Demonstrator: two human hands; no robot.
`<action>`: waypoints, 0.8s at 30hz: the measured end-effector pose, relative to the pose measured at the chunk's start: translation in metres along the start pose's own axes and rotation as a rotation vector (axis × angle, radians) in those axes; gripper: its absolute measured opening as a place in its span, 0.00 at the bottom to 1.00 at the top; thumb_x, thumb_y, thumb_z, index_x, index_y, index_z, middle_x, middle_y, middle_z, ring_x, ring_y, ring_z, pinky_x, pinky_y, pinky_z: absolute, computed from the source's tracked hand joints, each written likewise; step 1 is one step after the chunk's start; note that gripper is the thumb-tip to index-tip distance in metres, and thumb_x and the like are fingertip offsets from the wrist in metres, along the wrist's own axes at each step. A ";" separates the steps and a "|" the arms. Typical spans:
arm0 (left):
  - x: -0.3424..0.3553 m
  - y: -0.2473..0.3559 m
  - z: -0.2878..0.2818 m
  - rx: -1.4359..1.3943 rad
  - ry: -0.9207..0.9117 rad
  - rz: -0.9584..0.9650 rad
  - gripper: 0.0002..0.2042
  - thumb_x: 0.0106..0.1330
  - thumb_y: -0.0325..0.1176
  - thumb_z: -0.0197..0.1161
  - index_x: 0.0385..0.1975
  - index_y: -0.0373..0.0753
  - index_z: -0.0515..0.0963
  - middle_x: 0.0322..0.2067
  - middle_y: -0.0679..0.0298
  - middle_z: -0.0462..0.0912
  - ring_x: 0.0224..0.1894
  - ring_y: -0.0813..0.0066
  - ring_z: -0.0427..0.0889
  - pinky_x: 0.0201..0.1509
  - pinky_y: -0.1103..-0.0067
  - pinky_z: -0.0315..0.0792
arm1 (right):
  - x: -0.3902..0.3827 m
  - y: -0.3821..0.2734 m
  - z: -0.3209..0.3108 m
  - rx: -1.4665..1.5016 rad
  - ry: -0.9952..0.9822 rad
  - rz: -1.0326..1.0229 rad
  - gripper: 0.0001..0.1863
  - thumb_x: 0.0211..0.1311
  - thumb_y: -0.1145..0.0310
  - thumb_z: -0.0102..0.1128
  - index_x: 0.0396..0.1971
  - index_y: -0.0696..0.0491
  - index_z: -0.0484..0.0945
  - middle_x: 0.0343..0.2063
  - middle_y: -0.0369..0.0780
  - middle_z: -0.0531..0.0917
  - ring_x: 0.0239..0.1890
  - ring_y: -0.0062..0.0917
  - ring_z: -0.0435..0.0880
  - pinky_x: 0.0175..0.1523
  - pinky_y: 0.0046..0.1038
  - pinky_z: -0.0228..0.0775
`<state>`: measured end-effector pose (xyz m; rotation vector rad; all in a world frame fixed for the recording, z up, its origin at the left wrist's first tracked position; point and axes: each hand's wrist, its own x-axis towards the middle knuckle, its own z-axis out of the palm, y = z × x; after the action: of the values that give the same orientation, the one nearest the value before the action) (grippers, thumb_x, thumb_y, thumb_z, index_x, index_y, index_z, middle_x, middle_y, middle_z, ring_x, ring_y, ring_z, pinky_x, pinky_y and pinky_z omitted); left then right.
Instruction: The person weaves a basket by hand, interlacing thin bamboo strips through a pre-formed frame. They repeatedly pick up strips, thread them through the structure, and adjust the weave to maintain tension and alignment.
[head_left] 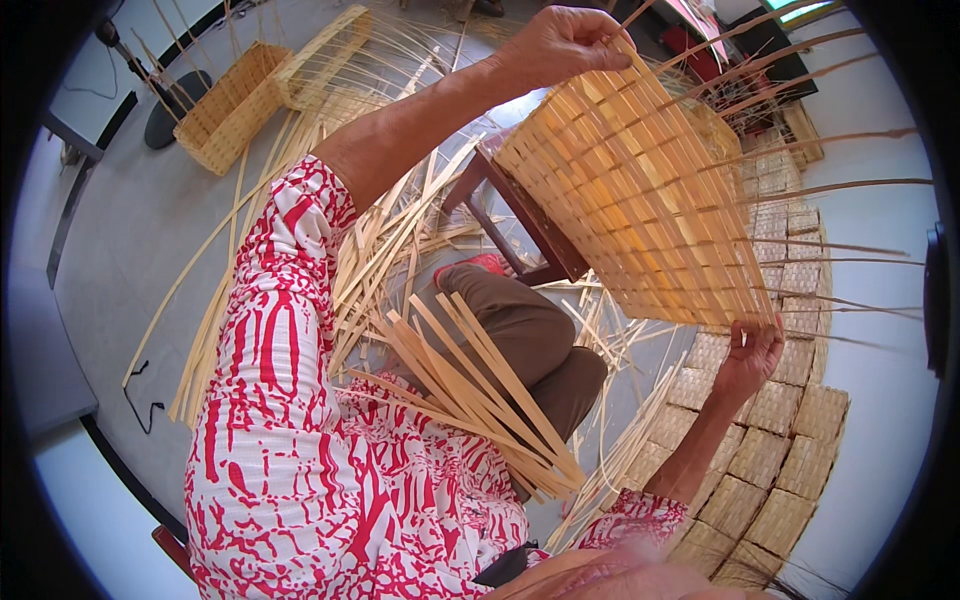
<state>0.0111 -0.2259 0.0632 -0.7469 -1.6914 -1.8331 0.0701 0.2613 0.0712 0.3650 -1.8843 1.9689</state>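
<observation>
Woven-strip basket [630, 190], held up tilted before the person, overlaps the wooden stool [543, 232] in view; contact unclear. Left-hand [568, 45] fingers pinch its upper edge, right-hand [750, 358] fingers its lower corner. Seemingly being turned or checked; moving it calls for keeping its unwoven stakes [845, 186] unsnagged. Loose strips [500, 400] cross the lap.

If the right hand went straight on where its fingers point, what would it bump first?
Probably the woven basket: the right hand pinches its lower corner, so there seems to be no gap, though depth is hard to judge here.
</observation>
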 end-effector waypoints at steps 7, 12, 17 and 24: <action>-0.001 -0.007 0.006 -0.157 0.034 -0.005 0.05 0.69 0.32 0.63 0.38 0.37 0.77 0.29 0.75 0.77 0.33 0.89 0.73 0.39 0.87 0.70 | -0.005 0.000 0.003 -0.112 0.000 -0.066 0.18 0.73 0.64 0.55 0.57 0.56 0.71 0.38 0.38 0.82 0.38 0.20 0.82 0.41 0.27 0.83; -0.001 -0.017 0.010 -0.169 0.059 0.096 0.03 0.70 0.29 0.59 0.36 0.38 0.74 0.30 0.73 0.76 0.34 0.87 0.73 0.41 0.86 0.70 | -0.008 0.002 0.009 -0.048 0.017 -0.065 0.17 0.73 0.64 0.53 0.56 0.56 0.71 0.37 0.38 0.82 0.37 0.20 0.83 0.40 0.26 0.83; 0.000 -0.019 0.011 -0.065 0.116 -0.012 0.03 0.71 0.29 0.58 0.36 0.38 0.74 0.30 0.72 0.76 0.34 0.87 0.73 0.40 0.86 0.70 | -0.010 0.001 0.012 -0.084 0.013 -0.078 0.16 0.74 0.65 0.52 0.56 0.56 0.72 0.36 0.39 0.83 0.37 0.20 0.83 0.41 0.26 0.83; 0.002 -0.026 0.013 -0.041 0.159 -0.036 0.06 0.72 0.33 0.59 0.36 0.38 0.73 0.30 0.72 0.77 0.33 0.88 0.73 0.39 0.87 0.69 | -0.008 0.007 0.008 -0.059 0.024 -0.060 0.15 0.74 0.64 0.53 0.54 0.55 0.72 0.38 0.39 0.82 0.38 0.21 0.83 0.42 0.28 0.83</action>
<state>-0.0079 -0.2106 0.0471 -0.5736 -1.5799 -1.9038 0.0730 0.2520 0.0621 0.3742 -1.8902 1.8662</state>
